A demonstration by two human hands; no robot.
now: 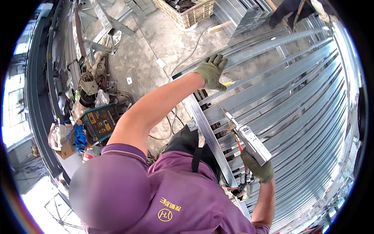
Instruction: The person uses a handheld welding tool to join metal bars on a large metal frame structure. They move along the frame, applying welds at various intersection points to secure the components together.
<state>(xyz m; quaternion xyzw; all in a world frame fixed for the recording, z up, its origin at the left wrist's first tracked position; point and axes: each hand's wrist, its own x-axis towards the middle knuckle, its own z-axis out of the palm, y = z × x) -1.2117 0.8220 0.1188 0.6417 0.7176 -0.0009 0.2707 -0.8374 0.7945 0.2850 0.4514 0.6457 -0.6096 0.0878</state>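
Observation:
My left hand (212, 72), in an olive-green work glove, reaches out to the far corner of a frame of silvery metal bars (269, 84). Its fingers are spread and lie on or just above the outermost bars; contact is hard to tell. A gloved right hand (259, 167) of mine is wrapped round a grey-white, boxy welding gun (253, 143). The gun's thin nozzle points up and left over the bars. A wide flat end rail (210, 138) crosses the bar ends close to my body. Something thin and yellow (229, 83) shows beside my left hand.
A dark machine with a control panel (102, 123) stands at left, among cables, bags and a box (64, 148). Metal stands (105, 23) are at upper left. A beige plastic crate (187, 13) holds scraps at the back. Another person's dark-clothed legs (288, 13) show at upper right.

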